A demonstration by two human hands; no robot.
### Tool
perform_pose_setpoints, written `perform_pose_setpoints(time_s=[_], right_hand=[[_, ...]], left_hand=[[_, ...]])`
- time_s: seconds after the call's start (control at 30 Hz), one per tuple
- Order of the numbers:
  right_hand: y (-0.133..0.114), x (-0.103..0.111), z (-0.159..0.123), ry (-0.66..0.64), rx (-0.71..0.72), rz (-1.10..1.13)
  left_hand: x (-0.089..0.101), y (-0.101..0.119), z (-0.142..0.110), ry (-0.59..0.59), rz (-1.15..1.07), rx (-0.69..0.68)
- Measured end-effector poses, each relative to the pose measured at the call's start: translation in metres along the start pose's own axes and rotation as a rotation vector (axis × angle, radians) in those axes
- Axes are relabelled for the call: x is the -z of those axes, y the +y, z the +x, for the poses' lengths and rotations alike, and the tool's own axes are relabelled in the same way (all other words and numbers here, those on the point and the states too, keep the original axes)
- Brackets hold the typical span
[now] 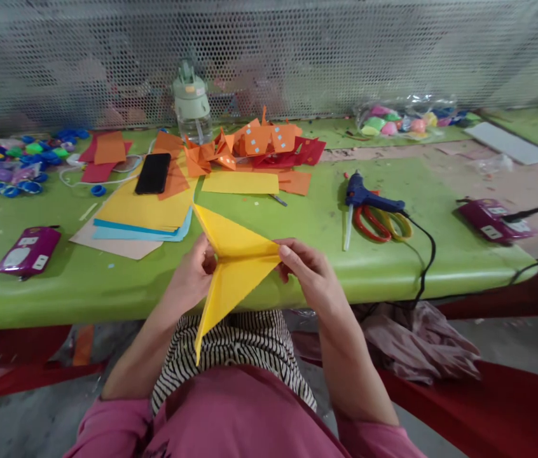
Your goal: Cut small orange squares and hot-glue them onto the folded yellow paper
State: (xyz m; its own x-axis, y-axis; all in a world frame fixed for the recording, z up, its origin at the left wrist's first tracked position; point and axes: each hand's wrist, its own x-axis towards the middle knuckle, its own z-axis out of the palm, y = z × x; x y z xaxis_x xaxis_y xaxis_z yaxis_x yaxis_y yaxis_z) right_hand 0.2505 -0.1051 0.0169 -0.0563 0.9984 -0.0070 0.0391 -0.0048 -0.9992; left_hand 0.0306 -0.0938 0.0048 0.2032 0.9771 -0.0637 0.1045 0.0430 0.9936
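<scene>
A folded sheet of yellow paper is held up over the table's front edge, its two wings spread and a crease running along its middle. My left hand grips it from behind at the left end of the crease, with some fingers hidden by the paper. At the pointed right end, my right hand pinches the tip between thumb and fingers. Just beyond the hands lie a flat yellow strip and a stack of yellow sheets over blue and pale ones.
A phone rests on the papers. Behind are orange folded paper pieces and a water bottle. To the right lie a blue glue gun, scissors and a corded purple box. Another purple box sits left.
</scene>
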Motion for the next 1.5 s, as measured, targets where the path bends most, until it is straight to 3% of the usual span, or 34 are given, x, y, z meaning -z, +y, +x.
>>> perform_pose_setpoints(time_s=[0.17, 0.4, 0.63, 0.77, 0.9, 0.97, 1.1, 1.13, 1.2, 1.27, 1.4, 1.5], right_hand=[[0.005, -0.001, 0.004, 0.062, -0.040, 0.081], [0.009, -0.007, 0.005, 0.128, -0.043, 0.127], [0.012, -0.003, 0.003, 0.059, -0.075, 0.062], [0.006, -0.001, 0.001, -0.016, -0.069, 0.001], [-0.002, -0.007, -0.002, -0.132, -0.066, -0.084], [-0.001, -0.011, -0.003, -0.089, -0.058, -0.047], [0.004, -0.016, 0.002, 0.147, 0.031, 0.069], [0.005, -0.016, 0.004, 0.193, 0.055, 0.084], [0.006, -0.016, 0.009, 0.237, 0.084, 0.090], [0.007, -0.015, 0.013, 0.222, 0.088, 0.076], [0.005, -0.011, 0.015, 0.140, 0.057, -0.031], [0.002, 0.008, 0.016, 0.101, 0.068, -0.266]], left_hand=[[0.015, 0.007, 0.003, -0.142, -0.134, -0.022], [0.022, 0.006, 0.016, -0.100, -0.286, 0.079], [0.026, 0.020, 0.033, -0.057, -0.076, 0.029], [0.031, 0.040, 0.040, -0.147, 0.051, 0.013], [0.029, 0.054, 0.043, -0.237, 0.021, 0.120], [0.029, 0.052, 0.047, -0.208, -0.039, 0.148], [0.035, 0.035, 0.054, -0.157, -0.200, 0.124], [0.035, 0.031, 0.055, -0.196, -0.210, 0.103], [0.029, 0.026, 0.052, -0.389, -0.190, 0.173], [0.017, 0.025, 0.047, -0.450, -0.225, 0.183], [-0.008, 0.025, 0.042, -0.246, -0.401, 0.198], [-0.013, 0.024, 0.044, -0.170, -0.421, 0.268]])
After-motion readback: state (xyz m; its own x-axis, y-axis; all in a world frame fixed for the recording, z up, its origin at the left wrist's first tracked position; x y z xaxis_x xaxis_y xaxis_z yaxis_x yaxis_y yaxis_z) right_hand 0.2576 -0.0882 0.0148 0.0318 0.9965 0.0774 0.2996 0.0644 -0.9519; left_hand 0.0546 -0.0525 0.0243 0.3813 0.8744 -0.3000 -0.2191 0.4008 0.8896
